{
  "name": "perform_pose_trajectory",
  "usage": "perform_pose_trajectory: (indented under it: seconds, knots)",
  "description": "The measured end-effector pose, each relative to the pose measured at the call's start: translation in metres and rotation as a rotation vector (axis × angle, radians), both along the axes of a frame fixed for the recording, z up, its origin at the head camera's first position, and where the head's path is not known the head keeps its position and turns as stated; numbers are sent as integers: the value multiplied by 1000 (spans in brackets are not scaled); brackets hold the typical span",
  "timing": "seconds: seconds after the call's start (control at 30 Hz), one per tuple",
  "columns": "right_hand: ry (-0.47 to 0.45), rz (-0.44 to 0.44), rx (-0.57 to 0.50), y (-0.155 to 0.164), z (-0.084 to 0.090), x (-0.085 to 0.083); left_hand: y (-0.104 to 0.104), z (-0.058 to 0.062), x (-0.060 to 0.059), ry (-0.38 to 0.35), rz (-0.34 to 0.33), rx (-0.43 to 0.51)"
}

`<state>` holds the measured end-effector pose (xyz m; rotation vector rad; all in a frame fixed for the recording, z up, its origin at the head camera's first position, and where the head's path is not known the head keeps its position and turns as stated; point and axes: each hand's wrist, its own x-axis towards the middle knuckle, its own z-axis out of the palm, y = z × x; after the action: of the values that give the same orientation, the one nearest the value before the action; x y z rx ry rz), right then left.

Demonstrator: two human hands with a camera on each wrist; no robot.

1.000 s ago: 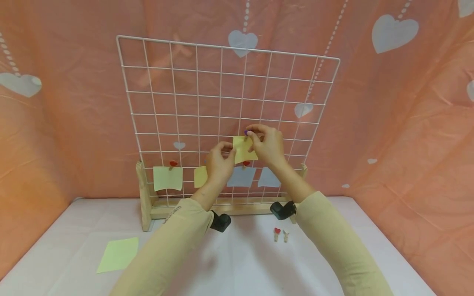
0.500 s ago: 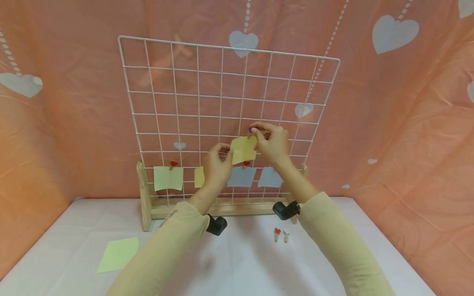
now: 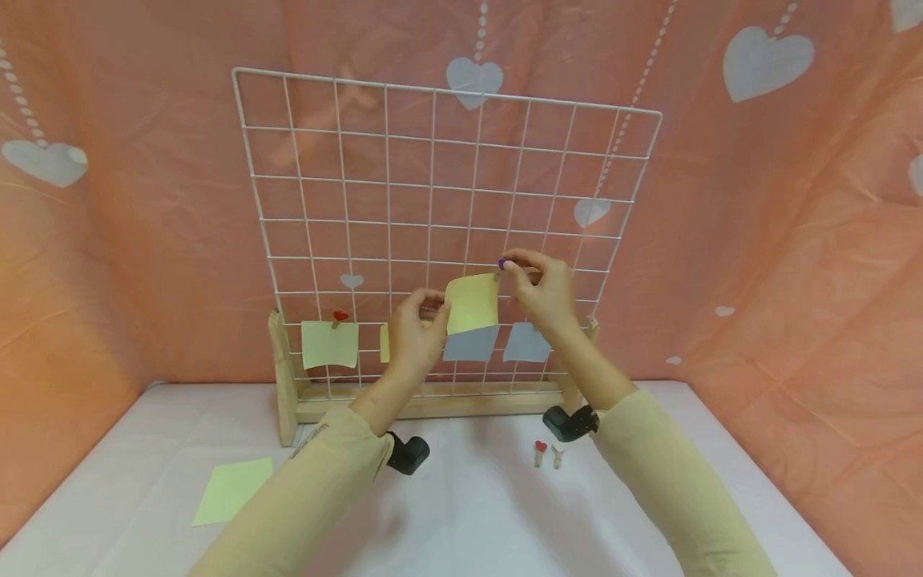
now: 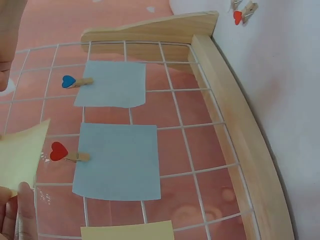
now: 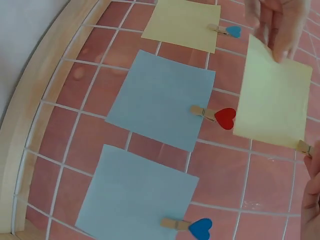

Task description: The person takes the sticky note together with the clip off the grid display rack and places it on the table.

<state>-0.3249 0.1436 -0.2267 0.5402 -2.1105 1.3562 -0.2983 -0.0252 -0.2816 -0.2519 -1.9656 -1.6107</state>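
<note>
My left hand (image 3: 417, 335) pinches the left edge of a yellow sticky note (image 3: 472, 303) in front of the wire grid (image 3: 430, 167). A small wooden clothespin with a purple head (image 3: 502, 264) is pinched in my right hand (image 3: 546, 295) at the note's upper right corner. In the right wrist view the clothespin's tip (image 5: 304, 147) meets that corner; whether it bites the paper I cannot tell. Behind hang a blue note (image 5: 165, 97) with a red heart clothespin (image 5: 224, 118), another blue note (image 5: 135, 195) with a blue heart clothespin (image 5: 200, 228), and a second yellow note (image 5: 185, 22).
A green note (image 3: 330, 344) hangs at the grid's left under a red heart clothespin (image 3: 340, 318). Two loose clothespins (image 3: 540, 454) lie on the white table (image 3: 461, 513) at right. Another green note (image 3: 232, 490) lies at left. A wooden stand (image 3: 284, 385) bears the grid.
The yellow note has come down and slightly left, now covering the red heart clothespin in the head view. My right hand has shifted right, taking the purple clothespin from the note's top edge to its corner.
</note>
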Motion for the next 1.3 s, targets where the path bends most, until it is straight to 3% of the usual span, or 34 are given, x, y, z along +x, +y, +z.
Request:
perform_pose_trajectory:
  seconds: [0.3, 0.4, 0.63, 1.03, 1.3]
  knots:
    - [-90, -10, 45, 13, -19, 7, -7, -12, 12, -56, -15, -43]
    - [-108, -12, 65, 18, -28, 9, -11, -17, 15, -93, -47, -41]
    - [-174, -75, 149, 30, -47, 15, -19, -29, 19, -117, -46, -83]
    - [-200, -3, 59, 40, -62, 17, -28, -42, 20, -145, -61, -88]
    - [-204, -19, 73, 46, -71, 19, -30, -47, 21, -143, -57, -85]
